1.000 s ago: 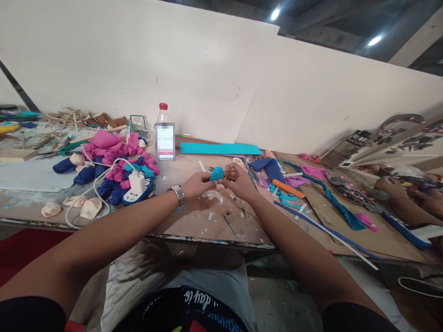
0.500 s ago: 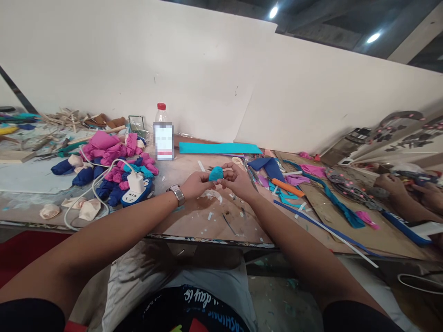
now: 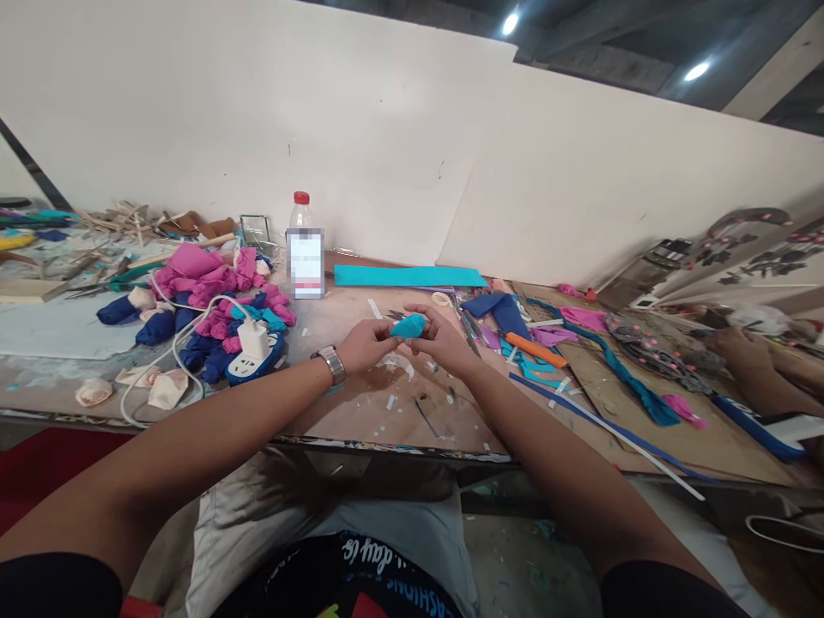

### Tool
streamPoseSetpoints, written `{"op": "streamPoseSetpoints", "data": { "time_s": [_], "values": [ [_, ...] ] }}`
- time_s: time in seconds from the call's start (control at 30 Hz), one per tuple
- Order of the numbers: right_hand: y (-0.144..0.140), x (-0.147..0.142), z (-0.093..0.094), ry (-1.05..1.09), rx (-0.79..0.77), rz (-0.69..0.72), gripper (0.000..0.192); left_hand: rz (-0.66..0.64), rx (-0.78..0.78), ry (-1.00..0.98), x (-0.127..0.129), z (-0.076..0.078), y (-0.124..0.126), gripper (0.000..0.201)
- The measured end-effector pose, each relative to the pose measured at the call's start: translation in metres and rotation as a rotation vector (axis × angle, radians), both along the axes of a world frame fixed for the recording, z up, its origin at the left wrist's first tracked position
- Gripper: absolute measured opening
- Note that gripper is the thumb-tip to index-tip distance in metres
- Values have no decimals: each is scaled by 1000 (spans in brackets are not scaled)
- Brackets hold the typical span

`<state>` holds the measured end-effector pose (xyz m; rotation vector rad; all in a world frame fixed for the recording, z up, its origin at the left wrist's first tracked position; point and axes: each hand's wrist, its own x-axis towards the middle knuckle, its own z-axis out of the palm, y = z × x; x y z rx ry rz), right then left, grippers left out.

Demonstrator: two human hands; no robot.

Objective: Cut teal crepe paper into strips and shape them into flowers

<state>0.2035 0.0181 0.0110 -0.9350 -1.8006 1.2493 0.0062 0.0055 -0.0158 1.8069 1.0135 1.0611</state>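
Between my two hands, above the middle of the table, is a small turquoise crepe-paper piece (image 3: 408, 326), bunched into a rounded, pointed shape. My left hand (image 3: 368, 345), with a metal watch (image 3: 333, 364) on its wrist, pinches the left end of it. The fingers of my right hand (image 3: 441, 340) curl round its right end, thumb below. Behind them lies a flat turquoise paper strip (image 3: 409, 276) along the wall. Small white scraps (image 3: 390, 402) are scattered on the table below my hands.
At left, a pile of pink and blue crumpled paper pieces (image 3: 206, 279) surrounds a power strip (image 3: 254, 365) with a white charger. A phone (image 3: 305, 264) leans on a bottle (image 3: 300, 210). An orange-handled cutter (image 3: 536, 350) lies right. Another person's hand (image 3: 740, 352) is at far right.
The turquoise piece has turned in my fingers, from a rounded outline to a longer, pointed one tilted up to the right. My right fingers have shifted slightly around it.
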Motion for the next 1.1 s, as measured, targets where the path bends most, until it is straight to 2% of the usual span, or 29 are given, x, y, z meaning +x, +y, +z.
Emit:
{"op": "streamPoseSetpoints", "data": {
  "time_s": [0.17,0.33,0.5,0.6,0.83,0.97,1.1],
  "values": [
    [-2,1,2,-167,147,-72,45,48,5,-63,0,-2,3,31],
    [-4,2,8,-242,144,-78,29,35,12,-14,-1,-1,2,31],
    [-1,1,4,-114,44,-149,30,-22,7,-79,1,-1,0,32],
    [1,1,1,-51,-16,-130,29,-22,17,-97,1,-1,1,32],
    [0,3,4,-139,59,-14,33,-94,10,0,0,-4,2,28],
    [5,4,0,-123,63,-12,28,-64,-24,-51,1,-6,3,30],
    [6,4,-4,-107,108,-33,32,-28,-74,-115,1,-3,3,27]
  ]
}}
